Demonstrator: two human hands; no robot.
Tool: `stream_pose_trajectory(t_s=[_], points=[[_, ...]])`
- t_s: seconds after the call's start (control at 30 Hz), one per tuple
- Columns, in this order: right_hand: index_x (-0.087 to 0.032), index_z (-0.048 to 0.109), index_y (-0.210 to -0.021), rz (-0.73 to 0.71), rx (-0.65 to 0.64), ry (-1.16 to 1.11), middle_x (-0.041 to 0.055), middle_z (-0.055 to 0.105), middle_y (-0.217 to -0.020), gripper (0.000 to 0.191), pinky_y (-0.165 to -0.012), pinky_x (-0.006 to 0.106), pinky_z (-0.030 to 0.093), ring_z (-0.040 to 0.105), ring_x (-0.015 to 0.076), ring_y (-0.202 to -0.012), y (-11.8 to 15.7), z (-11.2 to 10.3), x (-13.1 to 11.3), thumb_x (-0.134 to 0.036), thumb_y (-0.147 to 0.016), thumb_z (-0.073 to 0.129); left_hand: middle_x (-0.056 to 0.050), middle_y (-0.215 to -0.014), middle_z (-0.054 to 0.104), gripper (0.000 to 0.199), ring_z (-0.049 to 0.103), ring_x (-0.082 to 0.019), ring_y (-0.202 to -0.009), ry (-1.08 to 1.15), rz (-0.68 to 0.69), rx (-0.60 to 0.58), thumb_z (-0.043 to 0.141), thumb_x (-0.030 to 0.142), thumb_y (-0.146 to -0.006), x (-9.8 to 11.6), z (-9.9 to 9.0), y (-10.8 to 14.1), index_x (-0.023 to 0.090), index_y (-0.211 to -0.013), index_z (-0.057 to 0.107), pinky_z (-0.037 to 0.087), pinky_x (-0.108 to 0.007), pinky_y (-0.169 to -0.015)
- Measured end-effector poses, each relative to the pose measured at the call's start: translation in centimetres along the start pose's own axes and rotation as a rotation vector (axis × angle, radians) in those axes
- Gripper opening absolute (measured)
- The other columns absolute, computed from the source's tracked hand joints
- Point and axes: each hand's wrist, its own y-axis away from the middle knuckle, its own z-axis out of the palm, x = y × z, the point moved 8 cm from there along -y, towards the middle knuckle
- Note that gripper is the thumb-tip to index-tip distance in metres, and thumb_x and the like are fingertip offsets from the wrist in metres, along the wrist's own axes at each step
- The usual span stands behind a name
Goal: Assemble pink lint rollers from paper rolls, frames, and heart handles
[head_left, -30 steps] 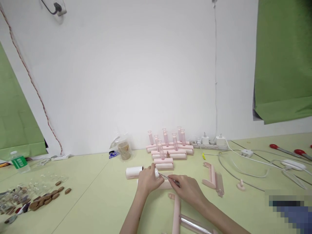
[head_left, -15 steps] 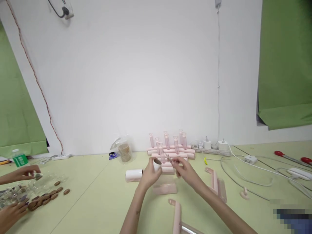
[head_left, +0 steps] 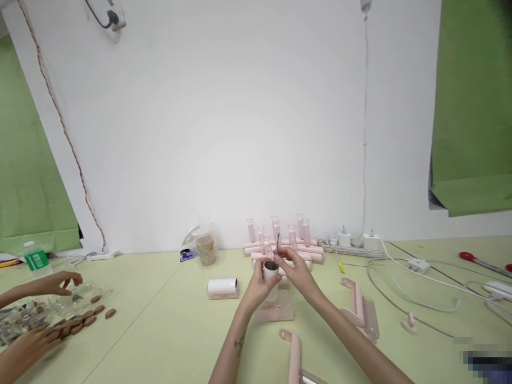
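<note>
Left hand (head_left: 258, 289): curled around the white roll (head_left: 269, 274)
Right hand (head_left: 298, 273): pinching a thin metal tool (head_left: 277, 243) at its rim
White roll: upright, before the stacked pink lint rollers (head_left: 314, 250)
Second roll (head_left: 221, 287): left of them

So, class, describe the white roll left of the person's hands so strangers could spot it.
On the table, find the clear bag by the wall. Nearer, slightly right, the white roll lies on its side. The left hand holds another roll, open end up; no hand touches this one.
</note>
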Motion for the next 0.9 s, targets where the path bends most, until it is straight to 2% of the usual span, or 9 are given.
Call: stream_pose_trajectory(t_s=[0.13,0.27,0.33,0.43,0.57,0.63,0.73,0.8,0.9], points=[[-0.021,0.054,-0.098,0.078,-0.088,-0.017,0.0082,0.057,-0.102,0.031,-0.082,0.038,0.041,0.053,0.0214,-0.097,1.3,1.0,2.9,-0.041,-0.076,0.047,-0.006,-0.103,0.048,0.037,0.048,-0.016,-0.099,0.047,0.007,0.055,0.051,0.038,-0.075,0.1,0.0,0.1,0.019,-0.103,0.035,0.035,-0.028,-0.089],[-0.025,0.036,-0.122,0.140,-0.172,-0.017,0.0092,0.051,-0.116,0.059,-0.083,0.038,0.042,0.052,0.0203,-0.103,3.1,1.8,5.0,-0.036,-0.068,0.057,-0.008,-0.107,0.046,0.040,0.045,-0.016,-0.103,0.068,-0.001,0.152,0.047,0.040,-0.078,0.3,-0.6,0.2,0.019,-0.108,0.031,0.033,-0.029,-0.092],[-0.023,0.047,-0.115,0.165,-0.212,0.011,0.0085,0.056,-0.111,0.060,-0.082,0.040,0.041,0.052,0.0235,-0.101,4.0,2.4,5.5,-0.031,-0.059,0.065,-0.008,-0.108,0.045,0.041,0.045,-0.016,-0.103,0.082,-0.003,0.205,0.046,0.040,-0.078,0.8,-0.9,0.1,0.019,-0.110,0.028,0.033,-0.028,-0.092],[-0.018,0.064,-0.083,0.184,-0.218,0.045,0.0062,0.066,-0.088,0.029,-0.077,0.041,0.042,0.057,0.0267,-0.088,4.8,3.4,5.6,-0.033,-0.059,0.066,-0.007,-0.109,0.045,0.043,0.048,-0.016,-0.100,0.142,0.010,0.289,0.042,0.043,-0.079,2.8,-1.6,0.1,0.022,-0.112,0.024,0.038,-0.027,-0.086],[-0.017,0.060,-0.066,0.190,-0.077,0.019,0.0043,0.066,-0.069,0.030,-0.070,0.035,0.045,0.060,0.0239,-0.074,4.0,2.3,5.0,-0.046,-0.070,0.054,-0.006,-0.109,0.048,0.045,0.050,-0.015,-0.099,0.136,0.100,0.387,0.043,0.041,-0.080,5.9,-3.1,0.6,0.024,-0.113,0.020,0.039,-0.026,-0.084],[-0.018,0.057,-0.074,0.196,0.080,-0.002,0.0046,0.064,-0.070,0.035,-0.070,0.033,0.045,0.059,0.0222,-0.075,3.1,-0.2,4.6,-0.050,-0.076,0.044,-0.006,-0.110,0.048,0.045,0.048,-0.016,-0.102,-0.087,0.112,0.283,0.047,0.039,-0.078,6.4,-2.8,0.5,0.024,-0.113,0.024,0.037,-0.028,-0.087],[-0.019,0.050,-0.083,0.204,0.297,-0.016,0.0028,0.058,-0.067,0.036,-0.066,0.031,0.044,0.056,0.0192,-0.071,2.5,-4.9,3.5,-0.051,-0.081,0.034,-0.006,-0.106,0.051,0.043,0.047,-0.022,-0.102,-0.502,-0.007,-0.076,0.054,0.035,-0.071,3.5,-0.4,0.5,0.023,-0.110,0.039,0.036,-0.033,-0.086],[-0.020,0.048,-0.085,0.204,0.342,-0.021,0.0001,0.053,-0.064,0.033,-0.061,0.028,0.044,0.054,0.0170,-0.065,2.6,-7.2,2.4,-0.050,-0.082,0.036,-0.006,-0.099,0.056,0.041,0.049,-0.026,-0.097,-0.612,-0.079,-0.262,0.059,0.033,-0.066,0.7,1.0,1.0,0.022,-0.103,0.049,0.039,-0.036,-0.082],[-0.020,0.050,-0.082,0.208,0.284,-0.012,-0.0018,0.049,-0.062,0.028,-0.059,0.026,0.044,0.052,0.0151,-0.062,3.7,-9.0,0.3,-0.047,-0.081,0.041,-0.006,-0.101,0.059,0.039,0.047,-0.030,-0.101,-0.626,-0.114,-0.372,0.062,0.035,-0.062,-1.8,2.2,1.7,0.024,-0.098,0.057,0.037,-0.039,-0.085]])
